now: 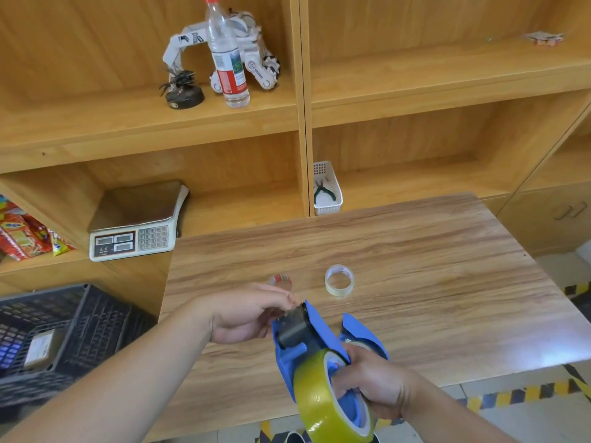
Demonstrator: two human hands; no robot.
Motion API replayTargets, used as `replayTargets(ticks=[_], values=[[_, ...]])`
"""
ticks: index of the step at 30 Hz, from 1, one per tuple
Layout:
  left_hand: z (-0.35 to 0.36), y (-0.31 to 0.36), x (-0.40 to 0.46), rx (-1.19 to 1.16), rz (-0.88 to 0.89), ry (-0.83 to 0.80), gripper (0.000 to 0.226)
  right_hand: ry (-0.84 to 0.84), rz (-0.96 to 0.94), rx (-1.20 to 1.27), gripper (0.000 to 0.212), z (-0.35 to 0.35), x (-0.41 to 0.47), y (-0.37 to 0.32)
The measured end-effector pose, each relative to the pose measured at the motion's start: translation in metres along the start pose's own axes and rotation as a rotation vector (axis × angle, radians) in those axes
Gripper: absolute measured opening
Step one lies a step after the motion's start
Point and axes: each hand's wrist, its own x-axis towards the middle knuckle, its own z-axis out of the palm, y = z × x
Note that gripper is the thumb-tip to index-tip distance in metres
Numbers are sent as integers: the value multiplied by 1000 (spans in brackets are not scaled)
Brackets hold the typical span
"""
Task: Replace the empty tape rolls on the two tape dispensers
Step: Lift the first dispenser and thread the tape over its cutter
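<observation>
My right hand (374,383) grips a blue tape dispenser (295,342) with a full yellowish tape roll (315,398) mounted on it, held above the table's front edge. My left hand (246,314) pinches the clear tape end at the dispenser's toothed front. A second blue dispenser (361,335) lies on the table just behind my right hand, partly hidden. Two near-empty tape rolls rest on the table: a clear one (339,280) in the middle and a smaller one (280,280) partly hidden behind my left hand.
The wooden table (431,266) stands against wooden shelves. A weighing scale (134,231) sits on the shelf at left, a white basket with pliers (327,188) behind the table. A black crate (64,327) stands at lower left. A bottle (227,55) stands on the upper shelf.
</observation>
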Motion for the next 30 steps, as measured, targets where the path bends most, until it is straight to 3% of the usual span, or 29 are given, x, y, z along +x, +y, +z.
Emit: replayTargets(ticks=[3,8,10,12,15,18,24,27,30], values=[[-10,-11,3,-64,-70,-77,23,1,12,-4,36,7,8,0],[-23,-34,8,-138,-131,-9,19,13,12,43,39,19,25,7],[-31,-45,17,-144,-144,74,26,48,7,52,37,23,35,12],[-38,-57,27,-208,-145,203,19,68,11,55,34,25,45,20],[-58,-81,40,-324,-129,483,16,130,38,119,30,26,64,35],[-72,-112,41,-396,-124,637,18,277,89,172,25,23,85,51],[-61,-177,32,-480,-128,481,32,582,208,46,46,10,132,82],[-57,-198,40,-448,-122,402,39,602,222,-79,59,2,157,97],[-63,-213,54,-423,-126,430,42,615,282,-159,63,5,174,97]])
